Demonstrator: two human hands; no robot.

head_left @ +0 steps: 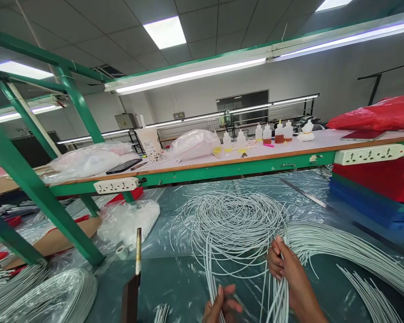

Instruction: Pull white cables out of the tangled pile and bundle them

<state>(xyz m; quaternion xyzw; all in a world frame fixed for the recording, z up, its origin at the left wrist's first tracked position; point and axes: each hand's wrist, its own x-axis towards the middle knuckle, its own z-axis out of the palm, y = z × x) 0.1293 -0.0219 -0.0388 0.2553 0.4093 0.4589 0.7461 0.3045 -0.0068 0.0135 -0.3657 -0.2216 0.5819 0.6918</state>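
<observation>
You are sorting white wires [235,220].
Your right hand [286,269] is gripping a bunch just beside the coil; your left hand [222,307] is pinching strands below it.

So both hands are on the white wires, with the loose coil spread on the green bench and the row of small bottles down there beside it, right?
Not quite. In the head view, the small bottles stand on the upper shelf, not beside the coil. Both the left hand and right hand do hold white wires.
</observation>
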